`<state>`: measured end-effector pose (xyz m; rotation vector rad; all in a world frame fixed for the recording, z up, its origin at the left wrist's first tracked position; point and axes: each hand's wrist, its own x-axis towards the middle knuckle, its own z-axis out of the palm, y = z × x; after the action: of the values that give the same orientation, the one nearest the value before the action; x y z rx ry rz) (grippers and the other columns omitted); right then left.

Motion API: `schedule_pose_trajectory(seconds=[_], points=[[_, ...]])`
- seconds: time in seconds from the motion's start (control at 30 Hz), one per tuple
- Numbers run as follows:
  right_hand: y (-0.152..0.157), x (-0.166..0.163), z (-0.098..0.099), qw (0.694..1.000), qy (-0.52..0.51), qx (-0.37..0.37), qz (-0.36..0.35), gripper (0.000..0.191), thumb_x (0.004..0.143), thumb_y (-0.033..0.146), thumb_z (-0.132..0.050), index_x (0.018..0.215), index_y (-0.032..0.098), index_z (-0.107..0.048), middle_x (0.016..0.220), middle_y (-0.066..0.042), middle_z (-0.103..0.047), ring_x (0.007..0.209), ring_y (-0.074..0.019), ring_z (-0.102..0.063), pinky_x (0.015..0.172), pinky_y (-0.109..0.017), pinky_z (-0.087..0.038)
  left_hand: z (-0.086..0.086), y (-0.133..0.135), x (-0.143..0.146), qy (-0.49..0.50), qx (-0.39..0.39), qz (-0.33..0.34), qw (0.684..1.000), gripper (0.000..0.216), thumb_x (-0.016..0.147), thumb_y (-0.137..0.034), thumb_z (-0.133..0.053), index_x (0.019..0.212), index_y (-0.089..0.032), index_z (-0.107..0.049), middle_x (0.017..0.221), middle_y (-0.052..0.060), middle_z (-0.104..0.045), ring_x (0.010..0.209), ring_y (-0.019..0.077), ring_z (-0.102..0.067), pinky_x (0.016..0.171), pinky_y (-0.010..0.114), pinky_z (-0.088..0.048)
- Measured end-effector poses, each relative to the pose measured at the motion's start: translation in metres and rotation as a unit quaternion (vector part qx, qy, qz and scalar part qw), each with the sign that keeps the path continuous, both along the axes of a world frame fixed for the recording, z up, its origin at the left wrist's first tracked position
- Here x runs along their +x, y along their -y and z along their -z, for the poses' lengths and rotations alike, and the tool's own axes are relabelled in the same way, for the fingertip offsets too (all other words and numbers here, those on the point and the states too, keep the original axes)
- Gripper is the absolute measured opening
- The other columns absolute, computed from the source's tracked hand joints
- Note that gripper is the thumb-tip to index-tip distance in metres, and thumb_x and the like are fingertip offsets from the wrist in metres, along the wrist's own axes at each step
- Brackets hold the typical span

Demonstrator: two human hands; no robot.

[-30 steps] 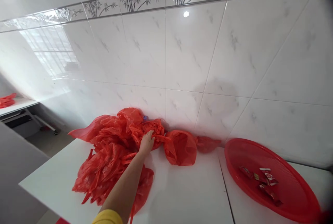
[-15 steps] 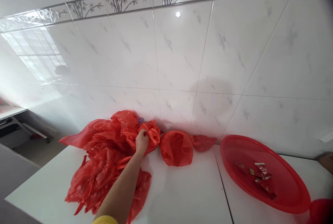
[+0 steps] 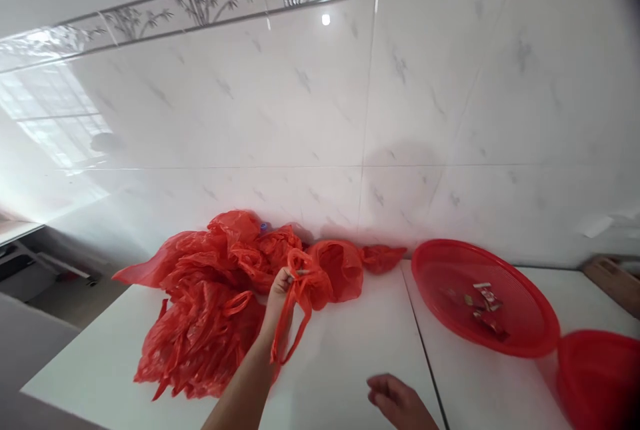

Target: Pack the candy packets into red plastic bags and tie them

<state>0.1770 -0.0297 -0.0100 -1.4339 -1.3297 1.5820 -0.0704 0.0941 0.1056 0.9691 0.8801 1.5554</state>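
Note:
My left hand [image 3: 280,287] is closed on a red plastic bag [image 3: 316,287], whose looped handles stick up and hang down over the fingers. Left of it spreads a heap of crumpled red plastic bags [image 3: 200,303]. Just behind the held bag sits another red bag [image 3: 347,273] with its mouth open, beside a smaller red bag [image 3: 383,258] lying against the wall. Low in the view, my right hand [image 3: 400,403] hovers over the white table with fingers loosely curled, thumb apart and nothing between them.
A red plastic basket [image 3: 545,330] at the right holds several small wrapped packets [image 3: 487,303]. Another red container [image 3: 600,377] stands at the right edge, near a brown wooden object [image 3: 613,280]. A seam [image 3: 423,343] crosses the white table, which meets a tiled wall [image 3: 325,117].
My left hand has moved right and nearer, lifting a red bag away from the heap. My right hand has come into view at the bottom. The camera has turned slightly right.

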Motion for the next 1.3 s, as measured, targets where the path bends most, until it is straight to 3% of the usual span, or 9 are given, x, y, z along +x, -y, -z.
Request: schedule_pose_trajectory(seconds=[0.2,0.37,0.43,0.57,0.73,0.87,1.0,1.17,1.3], points=[[-0.006,-0.02,-0.077,0.981,-0.196,-0.013,0.004,0.063,0.077,0.065,-0.056,0.123,0.023,-0.055,0.113,-0.01,-0.065,0.104,-0.0237,-0.061,0.088,-0.039,-0.044,0.015,0.06,0.059,-0.146,-0.028,0.162,0.976,0.019,0.073,-0.021,-0.067,0.089,-0.022,-0.058,0.094,0.004,-0.067,0.08,0.0188,-0.062,0.072,0.032,-0.05],[-0.009,-0.023,-0.083,0.98,-0.167,0.034,0.105,0.043,0.074,0.035,-0.066,0.114,0.022,-0.056,0.096,-0.003,-0.067,0.09,-0.0208,-0.061,0.08,-0.034,-0.046,0.014,0.089,0.065,-0.254,-0.009,0.316,0.914,0.038,0.071,-0.015,-0.067,0.107,-0.025,-0.059,0.121,0.006,-0.058,0.11,0.023,-0.054,0.101,0.04,-0.039],[-0.009,-0.021,-0.079,0.984,-0.126,0.042,0.12,0.04,0.073,0.027,-0.063,0.113,0.023,-0.057,0.09,-0.001,-0.067,0.083,-0.0197,-0.061,0.077,-0.033,-0.047,0.022,0.091,0.065,-0.25,-0.033,0.304,0.919,0.035,0.071,-0.023,-0.072,0.104,-0.024,-0.058,0.118,0.006,-0.059,0.11,0.0235,-0.054,0.1,0.041,-0.038],[-0.011,-0.013,-0.069,0.988,-0.062,0.086,0.117,0.038,0.072,0.023,-0.058,0.11,0.022,-0.06,0.101,-0.003,-0.069,0.092,-0.0209,-0.063,0.084,-0.033,-0.047,0.037,0.082,0.065,-0.227,-0.105,0.187,0.95,0.026,0.08,-0.043,-0.064,0.074,-0.019,-0.057,0.1,0.006,-0.063,0.096,0.0221,-0.057,0.087,0.038,-0.044],[-0.013,0.031,-0.04,0.978,0.051,0.08,0.184,0.036,0.07,0.027,-0.055,0.105,0.021,-0.062,0.096,-0.004,-0.071,0.086,-0.0223,-0.064,0.079,-0.033,-0.048,0.026,0.062,0.037,-0.099,-0.175,0.06,0.978,0.032,0.077,-0.05,-0.066,0.083,-0.019,-0.061,0.089,0.005,-0.068,0.09,0.0196,-0.062,0.082,0.033,-0.048],[-0.008,0.076,-0.016,0.961,0.14,0.068,0.23,0.022,0.067,0.028,-0.055,0.086,0.022,-0.065,0.088,-0.003,-0.07,0.081,-0.0227,-0.062,0.073,-0.033,-0.046,0.016,0.052,0.015,0.012,-0.2,0.04,0.979,0.032,0.071,-0.045,-0.074,0.071,-0.018,-0.057,0.073,0.001,-0.065,0.074,0.0143,-0.062,0.076,0.028,-0.049],[0.0,0.092,-0.011,0.95,0.149,0.052,0.268,0.015,0.067,0.028,-0.052,0.075,0.022,-0.063,0.068,0.0,-0.065,0.065,-0.0189,-0.057,0.06,-0.03,-0.043,0.021,0.054,0.019,0.054,-0.231,0.049,0.97,0.03,0.07,-0.041,-0.075,0.071,-0.019,-0.055,0.064,-0.004,-0.057,0.066,0.0115,-0.058,0.069,0.025,-0.049],[-0.001,0.086,-0.015,0.912,-0.127,-0.05,0.386,0.017,0.068,0.03,-0.063,0.081,0.02,-0.062,0.075,0.0,-0.067,0.071,-0.0176,-0.062,0.066,-0.03,-0.051,0.033,0.063,0.03,-0.142,-0.206,0.059,0.966,0.037,0.07,-0.037,-0.075,0.103,-0.025,-0.063,0.058,-0.008,-0.05,0.056,0.0115,-0.05,0.065,0.025,-0.046],[-0.01,0.091,-0.016,0.836,-0.31,-0.105,0.44,0.022,0.064,0.021,-0.072,0.083,0.021,-0.062,0.074,0.002,-0.068,0.07,-0.0155,-0.064,0.067,-0.029,-0.055,0.05,0.072,0.028,-0.415,-0.095,0.125,0.896,0.039,0.056,-0.024,-0.082,0.094,-0.027,-0.073,0.074,0.001,-0.065,0.073,0.0193,-0.057,0.068,0.026,-0.041]])
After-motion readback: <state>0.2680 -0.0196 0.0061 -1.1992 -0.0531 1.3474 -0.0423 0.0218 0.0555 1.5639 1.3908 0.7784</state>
